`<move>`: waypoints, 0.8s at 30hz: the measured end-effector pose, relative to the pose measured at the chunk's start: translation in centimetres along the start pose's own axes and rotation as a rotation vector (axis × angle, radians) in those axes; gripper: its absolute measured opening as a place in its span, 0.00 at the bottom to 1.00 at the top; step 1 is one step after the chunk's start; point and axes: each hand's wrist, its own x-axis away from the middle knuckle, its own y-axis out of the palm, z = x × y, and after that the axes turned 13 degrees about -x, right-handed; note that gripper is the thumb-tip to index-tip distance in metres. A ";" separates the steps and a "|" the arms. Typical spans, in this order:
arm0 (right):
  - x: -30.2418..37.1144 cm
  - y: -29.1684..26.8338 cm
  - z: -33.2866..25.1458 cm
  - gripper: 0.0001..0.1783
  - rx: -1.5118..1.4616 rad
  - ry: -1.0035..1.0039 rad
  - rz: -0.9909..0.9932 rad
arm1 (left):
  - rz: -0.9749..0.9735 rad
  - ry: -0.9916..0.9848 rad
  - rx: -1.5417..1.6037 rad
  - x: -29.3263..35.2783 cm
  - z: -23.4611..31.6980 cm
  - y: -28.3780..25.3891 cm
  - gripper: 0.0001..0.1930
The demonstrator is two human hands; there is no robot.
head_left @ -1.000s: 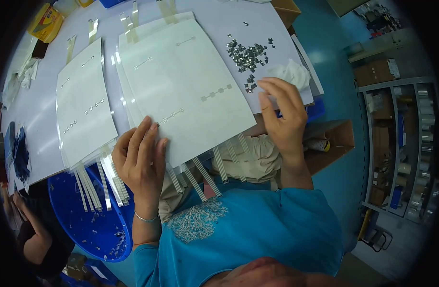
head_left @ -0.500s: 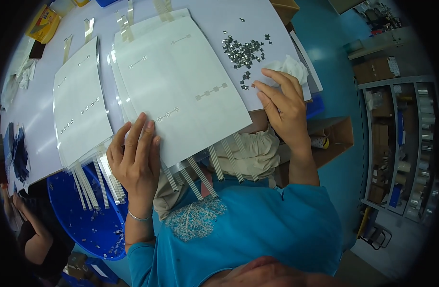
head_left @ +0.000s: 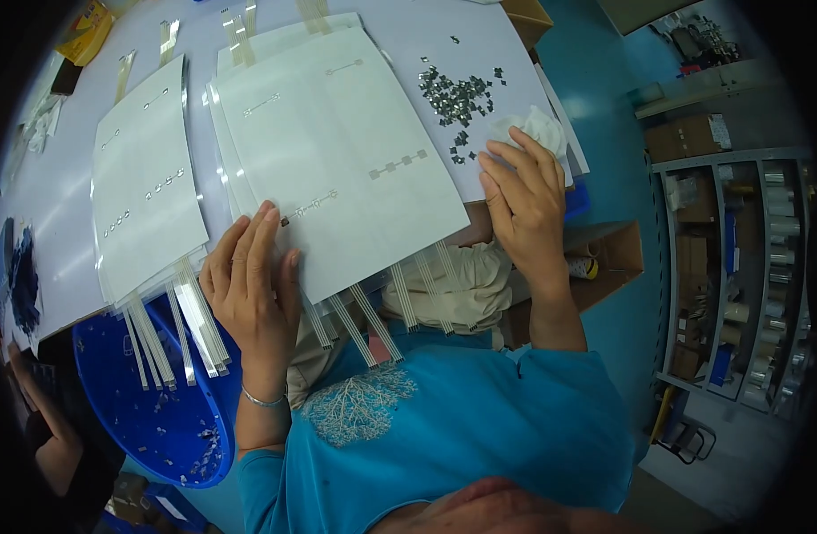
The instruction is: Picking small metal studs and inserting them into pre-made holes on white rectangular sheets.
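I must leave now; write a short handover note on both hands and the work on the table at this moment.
Left hand: flat on the near edge of the big white sheet, holding nothing.
Right hand: at the table edge beside the white cloth; whether it grips anything cannot be told.
Pile of small metal pieces: loose, beyond the right hand.
Done: some pieces sit in rows on the sheet.
Left: many loose pieces remain.
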 end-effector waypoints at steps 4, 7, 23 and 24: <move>0.3 0.0 -0.3 0.12 0.001 0.001 -0.018 | -0.003 0.044 -0.037 0.0 -0.4 -0.5 0.16; 0.3 0.6 -1.6 0.14 -0.106 0.029 0.037 | -0.022 0.084 -0.068 -0.5 -0.2 -1.2 0.15; -3.6 6.4 -11.3 0.18 -0.477 -0.144 -0.160 | 0.044 0.005 0.122 -0.3 0.1 -0.3 0.25; -3.6 6.4 -11.4 0.18 -0.475 -0.142 -0.162 | 0.051 -0.013 0.160 -0.3 0.1 -0.4 0.26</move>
